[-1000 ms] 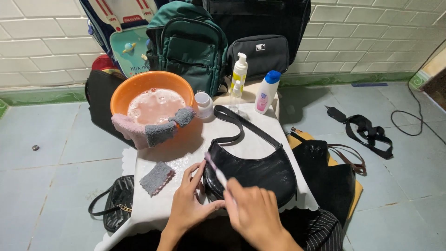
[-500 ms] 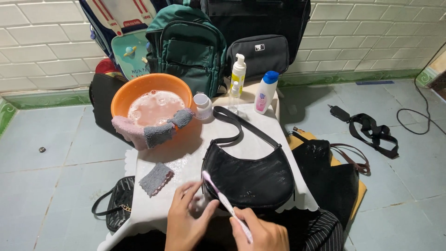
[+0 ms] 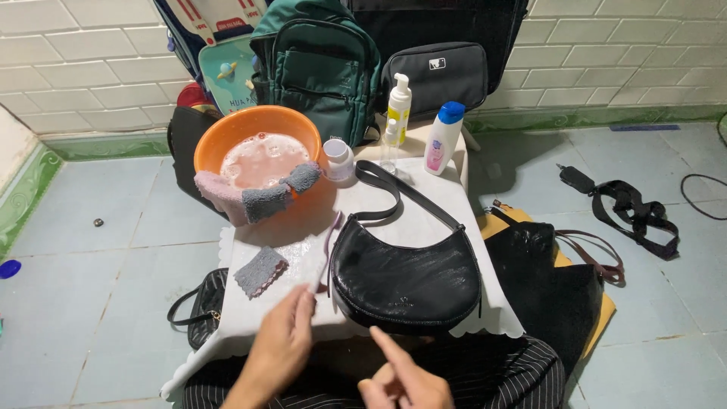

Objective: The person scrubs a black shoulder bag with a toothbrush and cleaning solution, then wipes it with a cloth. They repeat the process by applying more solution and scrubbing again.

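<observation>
White wall tiles and a pale blue tiled floor are framing a small table (image 3: 394, 204) that is wearing a white cloth. A black bag (image 3: 409, 276) is lying flat on the near half of the table, its strap (image 3: 405, 193) looping up toward the far edge. The left hand (image 3: 284, 341) is gripping a pink-and-white brush (image 3: 326, 250) by its handle, and the brush is slanting up along the bag's left edge, just beside it or touching it; which one is hard to tell. The right hand (image 3: 405, 379) is hovering below the bag's near rim, grasping nothing, with its forefinger pointing up-left and the other fingers curling in. An orange basin (image 3: 261, 163) of foamy water is sitting on the far left corner, with a pink cloth (image 3: 219, 193) and a grey cloth (image 3: 284, 193) hanging over its near rim. Another grey cloth (image 3: 260, 271) is lying on the table left of the brush. A small white jar (image 3: 338, 159), a pump bottle (image 3: 399, 102) and a blue-capped bottle (image 3: 442, 138) are standing along the far edge. Behind them, a green backpack (image 3: 318, 64) and a black pouch (image 3: 435, 72) are leaning against the wall. More black bags are resting on the floor to both sides of the table.
</observation>
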